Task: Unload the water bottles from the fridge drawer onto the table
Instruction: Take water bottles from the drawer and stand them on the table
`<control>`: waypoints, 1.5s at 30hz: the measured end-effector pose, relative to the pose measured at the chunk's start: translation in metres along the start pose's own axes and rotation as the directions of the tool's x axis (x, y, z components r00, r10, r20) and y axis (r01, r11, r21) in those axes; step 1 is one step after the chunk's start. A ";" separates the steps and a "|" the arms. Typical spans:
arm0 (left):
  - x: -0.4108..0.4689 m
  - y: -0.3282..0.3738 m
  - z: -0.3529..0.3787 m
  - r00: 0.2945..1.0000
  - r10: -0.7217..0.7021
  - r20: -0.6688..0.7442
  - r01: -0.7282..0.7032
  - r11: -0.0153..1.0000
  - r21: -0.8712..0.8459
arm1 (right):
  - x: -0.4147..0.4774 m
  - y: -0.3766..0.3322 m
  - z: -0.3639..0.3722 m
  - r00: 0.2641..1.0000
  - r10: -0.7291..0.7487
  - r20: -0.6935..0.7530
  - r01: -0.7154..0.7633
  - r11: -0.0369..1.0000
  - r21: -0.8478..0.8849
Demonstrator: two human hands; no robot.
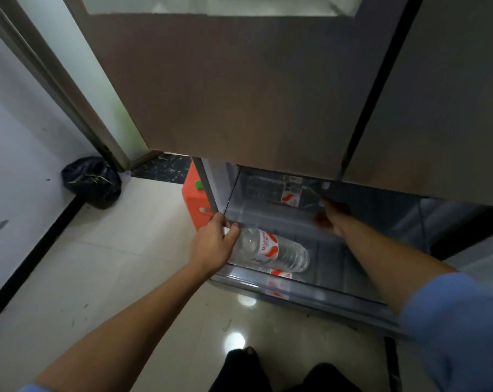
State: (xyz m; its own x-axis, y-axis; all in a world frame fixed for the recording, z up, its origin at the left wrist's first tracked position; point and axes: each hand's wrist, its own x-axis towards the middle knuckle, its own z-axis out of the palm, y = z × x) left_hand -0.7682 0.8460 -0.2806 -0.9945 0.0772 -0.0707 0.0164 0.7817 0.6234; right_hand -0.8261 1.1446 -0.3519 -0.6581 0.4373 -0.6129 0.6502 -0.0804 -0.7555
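The clear fridge drawer (pixel 310 291) stands pulled out at floor level below the fridge doors. A clear water bottle (pixel 273 248) with a red and white label lies on its side at the drawer's front left. My left hand (pixel 214 244) grips its cap end. A second water bottle (pixel 287 190) lies at the back of the drawer, partly under the door. My right hand (pixel 331 219) reaches deep into the drawer and its fingers curl round that bottle's neck end. The table is out of view.
Closed grey-brown fridge doors (pixel 239 94) hang over the drawer's back half. An orange plastic stool (pixel 194 193) stands left of the fridge, and a black rubbish bag (pixel 94 181) sits by the wall. Glossy tiled floor (pixel 112 264) spreads left and in front.
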 end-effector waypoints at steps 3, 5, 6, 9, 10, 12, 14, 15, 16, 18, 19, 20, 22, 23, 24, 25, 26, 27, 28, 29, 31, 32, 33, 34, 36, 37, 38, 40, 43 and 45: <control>0.004 -0.005 0.006 0.998 0.055 -0.015 -0.055 0.998 0.022 | 0.019 -0.006 0.018 0.997 -0.062 -0.046 0.065 0.996 0.066; 0.005 -0.006 0.008 0.997 0.072 -0.027 -0.071 0.996 0.046 | 0.024 -0.009 0.025 0.994 -0.094 -0.047 0.099 0.989 0.106; 0.006 -0.006 0.008 0.997 0.066 -0.032 -0.065 0.997 0.053 | 0.024 -0.008 0.027 0.995 -0.097 -0.038 0.100 0.990 0.104; 0.005 -0.006 0.007 0.999 0.039 -0.018 -0.038 0.998 0.053 | 0.019 0.000 0.031 0.995 -0.078 -0.065 0.079 0.997 0.000; 0.005 -0.005 0.006 0.999 0.032 -0.012 -0.031 0.998 0.051 | 0.015 0.004 0.033 0.996 -0.057 -0.071 0.057 0.998 -0.005; 0.006 -0.005 0.005 1.000 0.026 -0.004 -0.026 0.998 0.055 | 0.005 0.010 0.036 0.998 -0.019 -0.053 0.021 0.999 0.036; 0.007 -0.005 0.004 0.999 0.033 0.011 -0.034 0.998 0.057 | -0.008 0.012 0.036 0.998 -0.005 -0.061 0.009 0.998 0.065; 0.007 -0.006 0.004 0.999 0.039 0.020 -0.040 0.998 0.051 | -0.016 0.013 0.034 0.997 -0.005 -0.078 0.011 0.997 0.076; 0.006 -0.005 0.003 0.999 0.045 0.025 -0.046 0.998 0.042 | -0.023 0.014 0.032 0.995 -0.011 -0.098 0.019 0.997 0.081; 0.005 -0.005 0.002 0.998 0.051 0.037 -0.052 0.998 0.023 | -0.039 0.019 0.024 0.990 -0.037 -0.139 0.048 0.996 0.078; 0.004 -0.004 0.001 0.998 0.050 0.045 -0.051 0.999 0.018 | -0.047 0.023 0.019 0.986 -0.045 -0.158 0.056 0.996 0.071; 0.004 -0.004 0.000 0.998 0.048 0.049 -0.049 0.999 0.010 | -0.054 0.027 0.013 0.984 -0.042 -0.175 0.052 0.997 0.050; 0.003 -0.002 -0.002 0.998 0.048 0.052 -0.046 0.999 -0.026 | -0.068 0.033 0.001 0.977 -0.049 -0.207 0.049 0.999 -0.003; 0.002 -0.001 -0.003 0.997 0.053 0.050 -0.051 0.998 -0.047 | -0.074 0.034 -0.005 0.973 -0.071 -0.221 0.066 0.997 -0.027; 0.001 0.000 -0.004 0.997 0.067 0.050 -0.064 0.996 -0.063 | -0.081 0.033 -0.011 0.968 -0.098 -0.230 0.090 0.995 -0.045; -0.002 0.003 -0.006 0.995 0.089 0.052 -0.086 0.994 -0.069 | -0.087 0.031 -0.016 0.963 -0.128 -0.238 0.117 0.991 -0.058; -0.006 0.007 -0.007 0.991 0.119 0.053 -0.115 0.991 -0.063 | -0.095 0.028 -0.020 0.956 -0.156 -0.247 0.141 0.987 -0.078; -0.011 0.012 -0.007 0.988 0.149 0.050 -0.147 0.988 -0.043 | -0.102 0.025 -0.024 0.947 -0.188 -0.259 0.164 0.980 -0.112; -0.017 0.017 -0.009 0.983 0.179 0.036 -0.179 0.984 -0.015 | -0.110 0.021 -0.029 0.937 -0.224 -0.268 0.186 0.970 -0.158; -0.023 0.023 -0.011 0.979 0.206 0.009 -0.206 0.978 0.012 | -0.118 0.017 -0.033 0.925 -0.263 -0.275 0.210 0.955 -0.208; -0.036 0.036 -0.022 0.964 0.257 -0.067 -0.254 0.966 0.045 | -0.138 0.010 -0.043 0.895 -0.341 -0.287 0.251 0.918 -0.306; -0.043 0.043 -0.029 0.954 0.280 -0.110 -0.274 0.960 0.064 | -0.149 0.008 -0.048 0.876 -0.384 -0.292 0.273 0.893 -0.357; -0.051 0.049 -0.038 0.943 0.296 -0.152 -0.286 0.955 0.085 | -0.161 0.006 -0.052 0.851 -0.433 -0.296 0.299 0.864 -0.406; -0.060 0.055 -0.047 0.932 0.307 -0.192 -0.292 0.951 0.102 | -0.173 0.005 -0.057 0.824 -0.480 -0.300 0.325 0.835 -0.445; -0.082 0.064 -0.066 0.911 0.315 -0.264 -0.293 0.948 0.122 | -0.199 0.003 -0.067 0.768 -0.558 -0.315 0.378 0.792 -0.480; -0.094 0.067 -0.076 0.901 0.313 -0.300 -0.286 0.949 0.133 | -0.212 0.002 -0.073 0.745 -0.585 -0.322 0.404 0.778 -0.481; -0.106 0.070 -0.085 0.889 0.311 -0.336 -0.277 0.950 0.146 | -0.225 -0.001 -0.078 0.724 -0.610 -0.322 0.431 0.764 -0.480; -0.129 0.071 -0.105 0.862 0.307 -0.402 -0.262 0.951 0.166 | -0.250 -0.007 -0.086 0.678 -0.672 -0.298 0.496 0.717 -0.489; -0.162 0.063 -0.134 0.836 0.285 -0.468 -0.227 0.958 0.178 | -0.287 -0.015 -0.083 0.581 -0.781 -0.227 0.593 0.598 -0.540; -0.184 0.049 -0.150 0.834 0.262 -0.485 -0.178 0.961 0.212 | -0.309 -0.019 -0.068 0.534 -0.833 -0.147 0.635 0.510 -0.580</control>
State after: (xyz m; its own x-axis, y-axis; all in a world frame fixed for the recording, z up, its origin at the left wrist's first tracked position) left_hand -0.5999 0.7776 -0.1201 -0.8756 -0.0310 0.4820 0.2151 0.8685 0.4466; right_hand -0.6095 1.0721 -0.1328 -0.8371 0.4319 0.3357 0.1335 0.7565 -0.6402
